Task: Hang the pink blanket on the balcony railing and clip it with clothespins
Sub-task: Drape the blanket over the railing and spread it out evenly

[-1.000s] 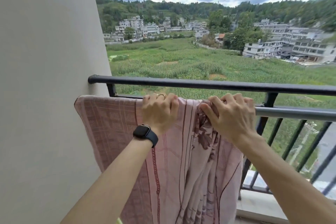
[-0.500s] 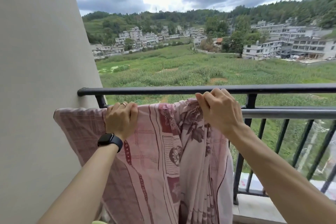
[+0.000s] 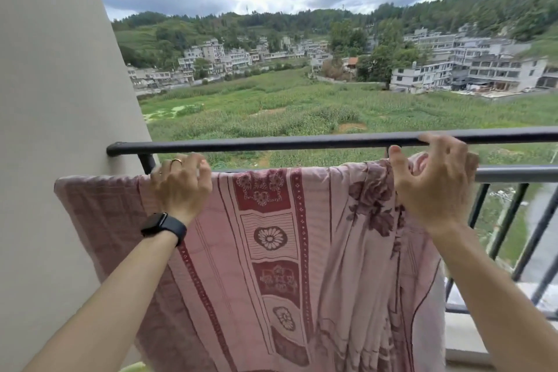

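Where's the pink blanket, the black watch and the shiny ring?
pink blanket (image 3: pixel 271 238): head view, on its flower-patterned middle panel.
black watch (image 3: pixel 163 225): head view, on the band at the left wrist.
ring (image 3: pixel 176 161): head view, on a left-hand finger.

The pink blanket (image 3: pixel 271 251) hangs over the lower rail (image 3: pixel 513 174) of the balcony railing (image 3: pixel 271 139). The left hand (image 3: pixel 181 187) grips its top edge at 9 o'clock, the right hand (image 3: pixel 434 181) at 3 o'clock.

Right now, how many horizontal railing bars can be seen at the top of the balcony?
2. The black top rail runs from the wall rightward. The grey lower rail sits just beneath, carrying the pink blanket, which hides most of it. Any further bars behind the blanket would be hidden.
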Motion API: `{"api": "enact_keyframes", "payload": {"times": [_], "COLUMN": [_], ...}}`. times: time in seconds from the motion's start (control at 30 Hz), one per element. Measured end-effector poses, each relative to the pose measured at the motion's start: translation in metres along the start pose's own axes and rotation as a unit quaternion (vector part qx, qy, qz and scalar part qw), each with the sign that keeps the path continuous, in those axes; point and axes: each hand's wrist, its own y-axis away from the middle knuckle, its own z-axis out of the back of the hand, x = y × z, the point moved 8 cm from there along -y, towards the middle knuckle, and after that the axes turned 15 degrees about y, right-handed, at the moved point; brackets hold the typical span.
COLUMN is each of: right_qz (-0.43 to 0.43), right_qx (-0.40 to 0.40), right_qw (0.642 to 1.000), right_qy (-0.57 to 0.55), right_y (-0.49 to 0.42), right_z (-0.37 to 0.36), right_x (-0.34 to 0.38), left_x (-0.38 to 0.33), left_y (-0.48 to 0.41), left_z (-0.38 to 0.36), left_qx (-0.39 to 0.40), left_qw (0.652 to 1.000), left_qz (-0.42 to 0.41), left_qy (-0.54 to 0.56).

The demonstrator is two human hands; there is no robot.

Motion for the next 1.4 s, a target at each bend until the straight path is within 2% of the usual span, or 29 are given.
{"api": "enact_keyframes", "payload": {"times": [0.07,0.13,0.2,0.3,0.43,0.53,0.7,0.87,0.97,1.03,1.2,1.33,1.4], "right_qz": [-0.070,-0.082,-0.054,-0.001,0.087,0.089,0.040,-0.040,-0.047,-0.023,0.042,0.168,0.193], "right_qx": [-0.008,0.005,0.008,-0.012,-0.041,-0.048,-0.033,-0.015,-0.012,-0.003,0.005,0.008,0.002], "right_qw": [0.997,0.996,0.997,0.999,0.993,0.992,0.998,0.994,0.986,0.986,0.986,0.984,0.981], "right_qy": [-0.022,0.029,0.063,0.050,0.062,0.072,0.047,-0.099,-0.161,-0.165,-0.162,-0.054,-0.015], "right_y": [0.016,0.029,0.034,0.031,0.024,0.010,-0.017,-0.016,-0.014,-0.016,-0.021,-0.035,-0.048], "right_z": [0.002,-0.001,-0.002,-0.002,0.004,0.016,0.031,0.024,0.019,0.017,0.019,0.032,0.042], "right_x": [-0.008,-0.009,0.000,0.012,0.023,-0.004,-0.075,-0.094,-0.100,-0.098,-0.095,-0.107,-0.129], "left_x": [-0.036,-0.078,-0.116,-0.149,-0.151,-0.145,-0.150,-0.151,-0.171,-0.213,-0.314,-0.315,-0.314], "left_y": [0.007,0.015,0.023,0.043,0.049,0.048,0.046,0.044,0.045,0.047,0.077,0.089,0.086], "left_z": [-0.004,-0.016,-0.031,-0.054,-0.062,-0.064,-0.067,-0.058,-0.047,-0.049,-0.093,-0.107,-0.106], "left_qx": [0.009,0.041,0.075,0.106,0.085,0.064,0.058,0.041,0.012,0.012,0.089,0.096,0.091], "left_qw": [0.999,0.994,0.988,0.982,0.980,0.976,0.978,0.989,0.994,0.992,0.986,0.984,0.982], "left_qz": [-0.036,-0.085,-0.115,-0.134,-0.168,-0.199,-0.199,-0.128,-0.094,-0.117,-0.136,-0.146,-0.164], "left_qy": [0.023,0.048,0.076,0.074,0.064,0.059,0.034,0.060,0.052,0.040,0.048,-0.022,-0.032]}}
